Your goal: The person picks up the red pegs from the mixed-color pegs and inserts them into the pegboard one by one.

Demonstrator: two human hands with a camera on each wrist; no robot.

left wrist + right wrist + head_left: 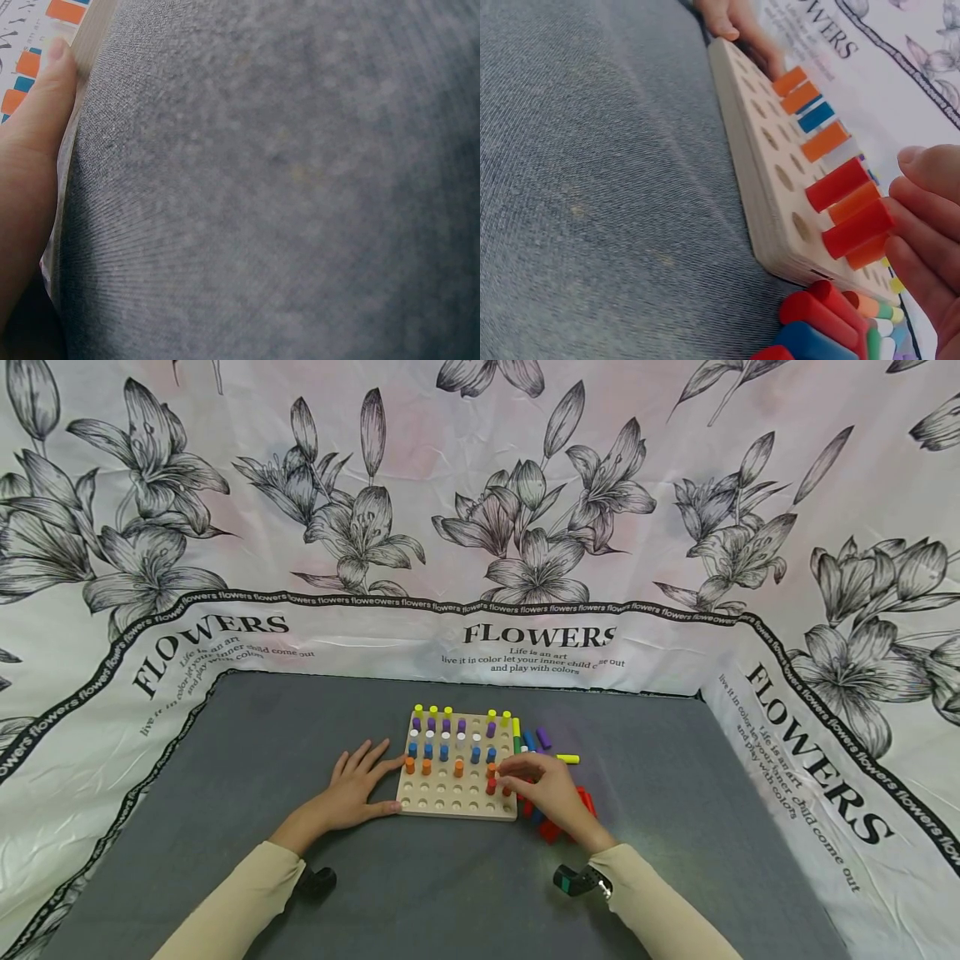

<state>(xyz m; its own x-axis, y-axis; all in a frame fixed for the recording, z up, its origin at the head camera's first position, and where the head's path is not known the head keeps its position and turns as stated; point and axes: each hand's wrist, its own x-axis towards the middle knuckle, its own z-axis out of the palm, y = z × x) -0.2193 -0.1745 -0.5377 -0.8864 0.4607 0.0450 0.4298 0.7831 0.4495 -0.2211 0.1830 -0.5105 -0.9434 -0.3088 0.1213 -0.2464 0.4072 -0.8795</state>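
Observation:
A wooden pegboard (pixel 457 808) lies on the grey table, with rows of yellow, purple, white, blue, orange and red pegs standing in its holes. My left hand (pixel 351 793) rests flat at the board's left side, fingers spread, thumb and forefinger at its edge. At the right end, my right hand (pixel 551 789) is over the orange and red rows. In the right wrist view, its fingertips (pixel 901 229) are right at the top of a red peg (pixel 859 229), with the thumb apart from them. Another red peg (pixel 838 184) stands beside it, orange ones behind.
Loose pegs lie along the board's right side, partly under my right hand: several red ones (pixel 550 832), a purple one (pixel 543 738) and a yellow one (pixel 567 759) among them. A flower-printed cloth (pixel 525 647) borders the table at the back and sides.

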